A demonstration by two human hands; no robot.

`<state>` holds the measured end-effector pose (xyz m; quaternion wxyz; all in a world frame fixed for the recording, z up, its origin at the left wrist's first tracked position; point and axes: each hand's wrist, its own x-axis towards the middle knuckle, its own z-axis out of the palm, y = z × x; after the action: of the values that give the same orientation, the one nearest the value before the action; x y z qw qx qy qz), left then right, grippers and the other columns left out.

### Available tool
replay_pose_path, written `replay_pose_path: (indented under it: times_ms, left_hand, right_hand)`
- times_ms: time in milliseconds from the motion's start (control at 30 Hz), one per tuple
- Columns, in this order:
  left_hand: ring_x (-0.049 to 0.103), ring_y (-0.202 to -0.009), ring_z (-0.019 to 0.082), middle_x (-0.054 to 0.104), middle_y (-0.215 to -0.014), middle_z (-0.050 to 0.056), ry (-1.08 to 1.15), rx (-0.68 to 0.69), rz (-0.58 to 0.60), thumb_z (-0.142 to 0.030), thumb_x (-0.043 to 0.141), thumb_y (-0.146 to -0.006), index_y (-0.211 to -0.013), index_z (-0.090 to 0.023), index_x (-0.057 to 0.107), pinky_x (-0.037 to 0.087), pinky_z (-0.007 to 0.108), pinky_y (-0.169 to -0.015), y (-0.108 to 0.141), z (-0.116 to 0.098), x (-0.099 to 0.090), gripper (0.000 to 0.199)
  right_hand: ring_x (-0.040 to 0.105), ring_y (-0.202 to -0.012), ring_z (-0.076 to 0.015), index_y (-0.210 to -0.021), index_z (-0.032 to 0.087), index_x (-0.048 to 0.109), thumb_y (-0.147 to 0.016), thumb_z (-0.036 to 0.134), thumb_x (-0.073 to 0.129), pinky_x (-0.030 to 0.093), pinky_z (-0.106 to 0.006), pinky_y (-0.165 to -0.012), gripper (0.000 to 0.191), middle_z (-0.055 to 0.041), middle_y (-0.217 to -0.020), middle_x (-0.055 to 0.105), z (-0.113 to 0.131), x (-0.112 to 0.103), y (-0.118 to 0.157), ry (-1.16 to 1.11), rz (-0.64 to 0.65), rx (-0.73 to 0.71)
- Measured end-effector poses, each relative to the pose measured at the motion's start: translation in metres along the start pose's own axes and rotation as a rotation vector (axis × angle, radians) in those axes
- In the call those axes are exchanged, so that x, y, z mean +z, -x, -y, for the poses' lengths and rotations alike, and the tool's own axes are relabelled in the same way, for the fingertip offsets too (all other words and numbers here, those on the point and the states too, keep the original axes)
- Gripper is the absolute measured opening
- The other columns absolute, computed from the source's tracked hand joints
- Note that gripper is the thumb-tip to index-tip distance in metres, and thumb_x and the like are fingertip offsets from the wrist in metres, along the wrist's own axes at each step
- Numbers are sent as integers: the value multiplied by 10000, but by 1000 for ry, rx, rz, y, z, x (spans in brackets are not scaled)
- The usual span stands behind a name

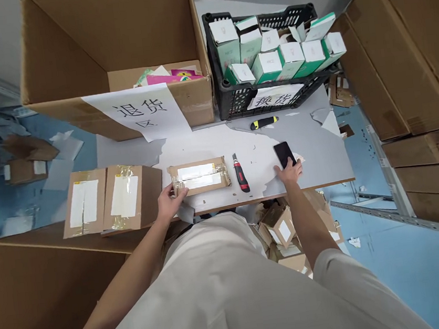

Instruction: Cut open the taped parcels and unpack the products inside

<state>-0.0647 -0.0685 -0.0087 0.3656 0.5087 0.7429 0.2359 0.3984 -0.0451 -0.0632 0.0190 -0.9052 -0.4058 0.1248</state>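
Observation:
A small taped cardboard parcel (202, 188) with white labels lies flat on the table. My left hand (169, 202) grips its left end, the thumb at the near corner and the fingers at the side. My right hand (289, 173) rests at the near end of a black smartphone (282, 151), fingers spread and touching it; its lower edge is partly covered. Between the hands lies a red and black utility knife (240, 175). Left of my left hand stand two taped boxes, a nearer one (149, 193) and a farther one (69, 216), both with white labels.
A large open carton (79, 114) stands at the back left, holding colourful packages. Beside it, a black plastic crate (232, 102) holds several green-white boxes. A yellow and black cutter (264, 123) lies before the crate. Cartons (420, 184) stack at right; an open carton (40, 301) is lower left.

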Motion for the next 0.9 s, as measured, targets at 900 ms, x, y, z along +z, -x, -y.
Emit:
replay_pose_path:
  times_ms: [900]
  left_hand:
    - [609, -924, 231, 643, -1083, 103, 93, -38, -27, -548, 696, -643, -1140, -146, 641, 492, 358, -851, 0, 6, 7, 642]
  right_hand:
    - [240, -1353, -380, -1437, 147, 261, -806, 510, 485, 263, -559, -1057, 762, -221, -1491, 213, 14, -21, 11, -244, -88, -116]
